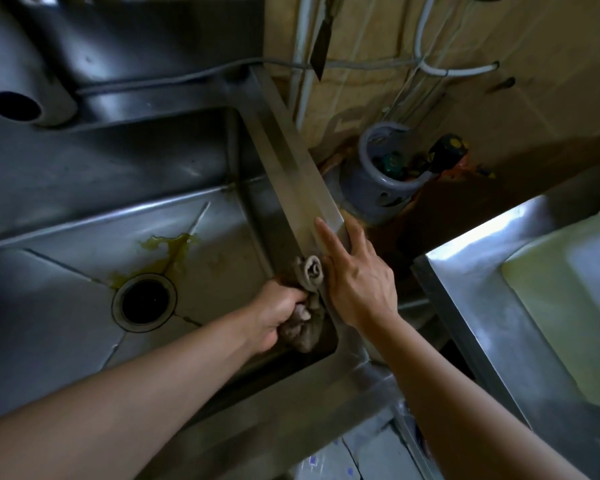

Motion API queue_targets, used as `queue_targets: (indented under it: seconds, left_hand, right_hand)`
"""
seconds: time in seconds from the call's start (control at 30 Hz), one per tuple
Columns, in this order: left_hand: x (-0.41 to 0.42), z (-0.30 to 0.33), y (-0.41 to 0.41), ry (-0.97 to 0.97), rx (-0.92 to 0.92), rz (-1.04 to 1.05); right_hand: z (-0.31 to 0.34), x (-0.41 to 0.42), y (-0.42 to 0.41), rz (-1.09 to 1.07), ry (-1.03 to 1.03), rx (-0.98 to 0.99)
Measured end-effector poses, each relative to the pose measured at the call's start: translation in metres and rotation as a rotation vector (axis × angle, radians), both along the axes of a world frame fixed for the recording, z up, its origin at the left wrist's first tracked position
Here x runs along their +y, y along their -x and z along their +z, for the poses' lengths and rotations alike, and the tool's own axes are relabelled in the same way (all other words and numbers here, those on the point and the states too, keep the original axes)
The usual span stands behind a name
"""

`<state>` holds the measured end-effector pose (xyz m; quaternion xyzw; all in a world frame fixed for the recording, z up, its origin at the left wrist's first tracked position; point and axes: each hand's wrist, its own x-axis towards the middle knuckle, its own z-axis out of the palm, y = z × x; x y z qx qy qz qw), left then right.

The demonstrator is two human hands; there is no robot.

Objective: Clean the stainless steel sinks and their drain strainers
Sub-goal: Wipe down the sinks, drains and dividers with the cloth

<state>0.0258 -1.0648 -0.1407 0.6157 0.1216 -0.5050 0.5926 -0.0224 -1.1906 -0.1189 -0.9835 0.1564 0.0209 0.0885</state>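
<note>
- While both forearms reached in from the bottom edge, the left hand (278,315) sat low inside the sink (66,334), at its right wall near the front corner.
- L grip: fingers curled tight round a wadded grey-brown rag (307,299); rag pressed vs. the wall, its rolled top end just under the rim.
- Right hand (357,282) lay on the sink's right rim (291,168), just beside the rag's top. R grip: fingers straight & spread, index along the rim's top face, others draped over the outer edge; pinching nothing.
- Drain opening (145,302) in the basin floor, left of the L hand, apart from it; dark inside, can't tell if a strainer was seated.
- Yellowish liquid streak (167,245) ran from the drain's edge toward the back wall of the basin.
- Second steel sink (482,334) at right, across a gap from the first; pale greenish inside.
- Beyond the rim, down in the gap: grey gas cylinder (378,181) w/ collar, standing by the wall.
- Far left: wide steel tube (13,105), open end toward cam., above the basin's back ledge.
- Back wall: white pipes (303,46), a grey cable (174,76) & a dark blade-like piece (321,46) hanging point down.
</note>
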Motion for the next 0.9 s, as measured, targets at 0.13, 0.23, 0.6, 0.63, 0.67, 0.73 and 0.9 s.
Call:
queue_targets:
  seconds: [0.13,0.23,0.6,0.63,0.67,0.73,0.9]
  left_hand:
    - [-0.012,-0.019,0.005,-0.092,-0.091,0.043]
    - [-0.017,-0.049,0.000,-0.220,-0.085,-0.015]
    - [-0.021,-0.098,-0.023,-0.260,0.103,0.039]
    - [-0.019,-0.092,-0.022,-0.226,0.107,0.046]
    - [-0.016,-0.084,-0.023,-0.193,0.108,0.046]
    - [-0.011,-0.068,-0.027,-0.141,0.093,0.068]
    - [-0.008,-0.016,-0.043,-0.022,0.007,0.128]
  right_hand:
    - [-0.001,-0.002,0.000,0.012,-0.012,-0.003]
    - [-0.003,-0.005,-0.001,0.018,-0.027,-0.015]
    - [-0.001,-0.005,-0.002,0.018,-0.032,-0.011]
    - [-0.001,-0.004,-0.002,0.018,-0.028,-0.008]
    - [0.000,-0.003,-0.002,0.018,-0.022,-0.007]
    - [0.001,-0.002,-0.003,0.007,-0.018,-0.004]
    - [0.004,0.001,-0.003,-0.003,0.008,0.007]
